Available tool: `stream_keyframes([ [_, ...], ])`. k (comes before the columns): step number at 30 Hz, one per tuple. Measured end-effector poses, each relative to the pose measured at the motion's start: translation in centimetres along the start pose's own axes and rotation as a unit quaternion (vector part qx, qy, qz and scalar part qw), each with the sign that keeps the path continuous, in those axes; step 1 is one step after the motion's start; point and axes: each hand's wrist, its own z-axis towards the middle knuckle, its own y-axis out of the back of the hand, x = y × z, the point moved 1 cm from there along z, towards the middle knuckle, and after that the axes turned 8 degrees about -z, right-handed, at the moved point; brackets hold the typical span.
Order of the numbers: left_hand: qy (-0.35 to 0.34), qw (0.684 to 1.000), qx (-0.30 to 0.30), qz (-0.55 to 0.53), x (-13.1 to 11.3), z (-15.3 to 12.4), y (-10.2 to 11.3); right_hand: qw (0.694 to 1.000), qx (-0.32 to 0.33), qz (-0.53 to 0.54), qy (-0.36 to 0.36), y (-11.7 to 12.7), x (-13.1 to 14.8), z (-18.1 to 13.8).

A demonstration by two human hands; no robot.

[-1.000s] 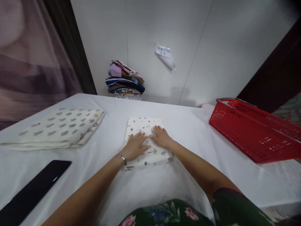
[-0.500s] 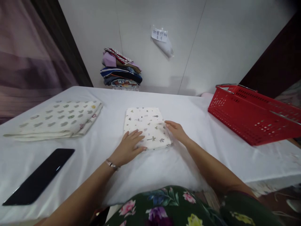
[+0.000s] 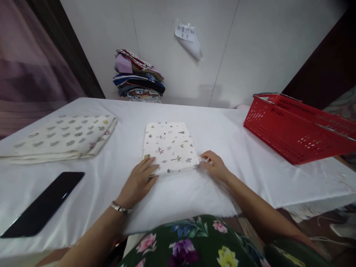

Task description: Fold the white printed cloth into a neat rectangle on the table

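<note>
A small folded white cloth (image 3: pixel 169 146) with tiny coloured prints lies in the middle of the white table (image 3: pixel 250 163). My left hand (image 3: pixel 138 181) rests at its near left corner, fingers stretched out and lying on the cloth's edge. My right hand (image 3: pixel 214 165) is at the near right corner, its fingers curled and pinching the corner of the cloth. A metal bracelet sits on my left wrist.
A larger folded cloth with green prints (image 3: pixel 62 137) lies at the left. A black flat device (image 3: pixel 43 204) lies near the front left edge. A red plastic basket (image 3: pixel 294 126) stands at the right. A stack of folded clothes (image 3: pixel 138 76) sits against the back wall, under a paper note (image 3: pixel 185 32).
Both hands slid off the top of the small folded cloth toward me, to its near corners. The view drifted back and down.
</note>
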Motion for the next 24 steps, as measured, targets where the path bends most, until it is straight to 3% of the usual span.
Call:
stream_keyframes([
  [6,-0.009,0.999,0.019,0.041,-0.9,0.7,-0.3,0.992,0.023,0.054,-0.116,-1.2,-0.3,-0.4],
  [12,-0.059,0.994,0.093,0.015,-5.6,4.8,-1.2,0.965,-0.007,0.185,-0.185,-2.1,-0.1,-0.3],
  [17,-0.068,0.989,0.133,0.004,-8.9,8.4,-4.5,0.953,-0.029,0.256,-0.162,-2.3,-0.1,-0.4],
  [20,-0.047,0.989,0.14,0.028,-9.2,9.3,-6.3,0.949,-0.036,0.275,-0.147,-2.5,-0.4,-0.3],
  [24,-0.046,0.99,0.131,0.037,-9.0,9.7,-7.0,0.946,-0.044,0.285,-0.151,-2.9,-0.9,0.0],
])
